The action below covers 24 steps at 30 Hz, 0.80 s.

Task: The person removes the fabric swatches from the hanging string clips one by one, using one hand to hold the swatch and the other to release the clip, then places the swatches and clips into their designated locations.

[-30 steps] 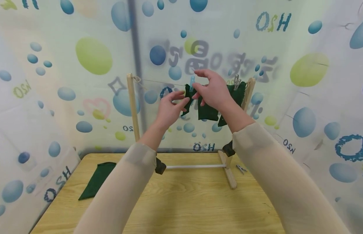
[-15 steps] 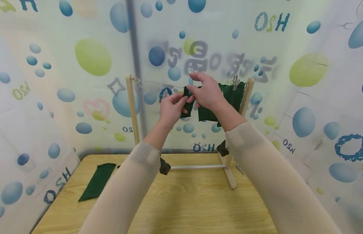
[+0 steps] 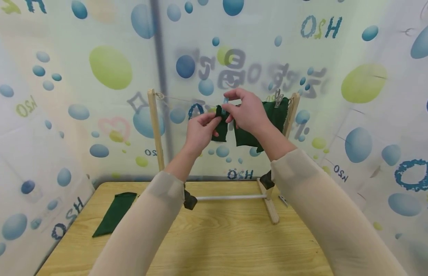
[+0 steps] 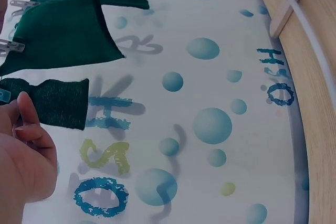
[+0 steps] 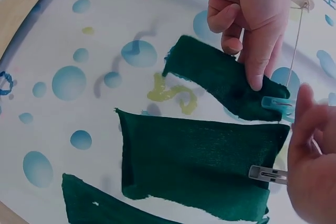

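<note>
A narrow dark green cloth (image 5: 220,80) hangs at the thin string. Thumb and fingers of my left hand (image 3: 200,132) pinch its upper edge, left of a light blue clothespin (image 5: 277,103). That clothespin sits over the cloth's edge at the string, its outer end pinched by my right hand (image 3: 248,113). In the right wrist view, a wider green cloth (image 5: 194,161) hangs beside it from a metal clothespin (image 5: 268,174). Another green cloth (image 3: 277,115) hangs near the right post, with a metal clothespin (image 3: 278,98) on it.
The string runs between a left wooden post (image 3: 156,128) and a right wooden post (image 3: 294,111). A white rod (image 3: 231,197) joins the stand low down. On the wooden table (image 3: 207,245) lie a green cloth (image 3: 115,214) at left and a metal clothespin (image 3: 283,200) at right.
My right hand has moved slightly down with the blue clothespin. The left fingers have closed in on the narrow cloth beside it, and the cloth, tilted earlier, now hangs straighter.
</note>
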{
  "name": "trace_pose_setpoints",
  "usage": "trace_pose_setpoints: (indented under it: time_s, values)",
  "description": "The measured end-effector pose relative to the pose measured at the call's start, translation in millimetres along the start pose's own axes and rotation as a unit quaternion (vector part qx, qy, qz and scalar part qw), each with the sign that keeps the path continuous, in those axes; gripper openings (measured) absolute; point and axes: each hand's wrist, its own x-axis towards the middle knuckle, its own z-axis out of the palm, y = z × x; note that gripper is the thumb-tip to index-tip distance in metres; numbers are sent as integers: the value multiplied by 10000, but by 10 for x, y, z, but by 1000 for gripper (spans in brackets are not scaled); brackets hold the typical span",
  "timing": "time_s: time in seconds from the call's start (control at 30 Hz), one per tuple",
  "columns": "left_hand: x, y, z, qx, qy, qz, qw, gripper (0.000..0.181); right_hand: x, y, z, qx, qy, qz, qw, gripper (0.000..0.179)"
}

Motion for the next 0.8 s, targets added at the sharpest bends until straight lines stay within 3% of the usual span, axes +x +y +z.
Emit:
trace_pose_setpoints:
  time_s: [0.2, 0.5, 0.8]
  values:
    - [-19, 49, -16, 28, -14, 168, 9999, 29, -62, -5, 23, -201, 337, -173, 9991, 32]
    - [-67, 116, -77, -11, -66, 50, 10000, 31, -134, 39, -2, -67, 835, -359, 9958, 26]
    - [-150, 125, -166, -115, -304, -329, 9989, 42, -306, 103, -151, 379, 1343, -634, 9882, 25]
